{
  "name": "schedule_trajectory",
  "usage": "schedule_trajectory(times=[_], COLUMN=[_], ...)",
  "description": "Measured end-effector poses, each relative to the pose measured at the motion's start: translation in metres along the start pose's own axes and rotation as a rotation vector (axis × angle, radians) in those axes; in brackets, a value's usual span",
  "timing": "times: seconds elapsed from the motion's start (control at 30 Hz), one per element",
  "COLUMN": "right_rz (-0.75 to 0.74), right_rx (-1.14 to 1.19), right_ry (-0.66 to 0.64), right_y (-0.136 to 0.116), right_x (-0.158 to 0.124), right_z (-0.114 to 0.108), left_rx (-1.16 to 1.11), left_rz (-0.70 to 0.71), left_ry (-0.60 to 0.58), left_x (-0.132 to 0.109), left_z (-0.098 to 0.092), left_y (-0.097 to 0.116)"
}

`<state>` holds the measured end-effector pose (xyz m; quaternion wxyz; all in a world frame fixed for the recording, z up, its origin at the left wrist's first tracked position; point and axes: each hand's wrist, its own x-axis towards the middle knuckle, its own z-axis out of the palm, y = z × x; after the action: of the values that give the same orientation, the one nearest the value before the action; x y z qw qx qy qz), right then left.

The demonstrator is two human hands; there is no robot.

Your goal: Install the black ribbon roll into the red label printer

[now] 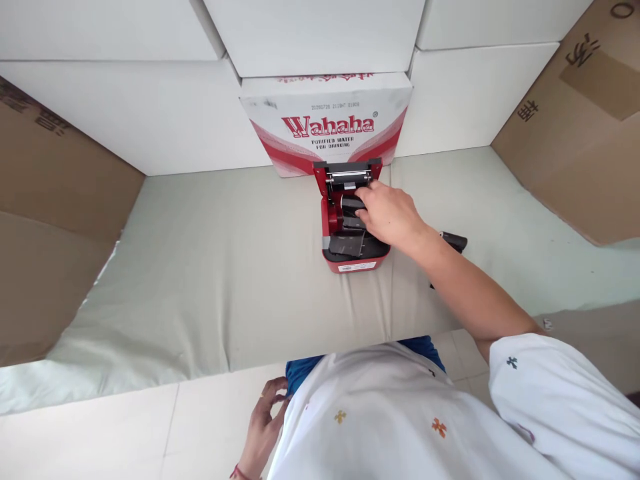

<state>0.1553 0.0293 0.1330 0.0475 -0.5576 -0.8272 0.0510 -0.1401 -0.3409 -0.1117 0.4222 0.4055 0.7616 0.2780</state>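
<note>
A small red label printer (356,267) stands on the cloth-covered table with its lid (349,168) swung up. Inside it lies a roll of black labels (353,204), and a loose black strip (347,245) from it hangs over the printer's front. My right hand (393,212) reaches in from the right, thumb and fingers closed around the right end of the roll; the fingertips are partly hidden. Down beside the blue trousers at my hip, my left hand (267,420) hangs with loosely bent fingers, apart from one another and holding nothing.
A Wahaha water carton (327,113) stands right behind the printer, against stacked white boxes (320,33). Brown cardboard boxes flank the table at left (55,220) and right (580,133). A black object (454,241) lies partly hidden behind my right forearm.
</note>
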Motion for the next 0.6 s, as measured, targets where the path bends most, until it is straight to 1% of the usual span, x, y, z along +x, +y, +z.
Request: schedule_trajectory(times=[0.03, 0.13, 0.2, 0.23, 0.27, 0.33, 0.47, 0.5, 0.53, 0.57, 0.6], right_rz=[0.005, -0.018, -0.034, -0.03, -0.019, 0.008, -0.003, -0.002, -0.003, -0.012, -0.036], right_rx=[-0.009, 0.034, 0.097, 0.125, 0.146, 0.156, 0.088, 0.071, 0.064, 0.073, 0.101], right_ry=[0.009, 0.021, 0.011, 0.004, -0.002, -0.004, 0.008, 0.008, 0.005, 0.001, -0.003], right_y=[0.001, 0.007, 0.01, 0.01, 0.011, 0.009, 0.002, -0.001, -0.003, -0.004, -0.005], right_x=[0.002, 0.006, 0.008, 0.01, 0.011, 0.015, 0.024, 0.025, 0.025, 0.023, 0.02], right_z=[0.003, 0.01, 0.012, 0.013, 0.013, 0.015, 0.019, 0.019, 0.019, 0.018, 0.015], left_rx=[0.005, 0.021, 0.055, 0.072, 0.09, 0.134, 0.26, 0.318, 0.39, 0.471, 0.542], left_rz=[0.027, 0.021, 0.038, 0.056, 0.075, 0.098, 0.141, 0.151, 0.167, 0.2, 0.256], left_ry=[-0.01, 0.014, 0.02, 0.002, -0.029, -0.136, -0.438, -0.491, -0.518, -0.514, -0.48], left_x=[0.001, 0.003, 0.002, 0.001, 0.0, -0.004, -0.008, -0.008, -0.006, -0.005, -0.004], left_z=[0.001, 0.005, 0.005, 0.004, 0.002, -0.006, -0.026, -0.031, -0.036, -0.04, -0.044], left_y=[-0.003, -0.005, -0.002, 0.002, 0.006, 0.015, 0.033, 0.038, 0.043, 0.049, 0.057])
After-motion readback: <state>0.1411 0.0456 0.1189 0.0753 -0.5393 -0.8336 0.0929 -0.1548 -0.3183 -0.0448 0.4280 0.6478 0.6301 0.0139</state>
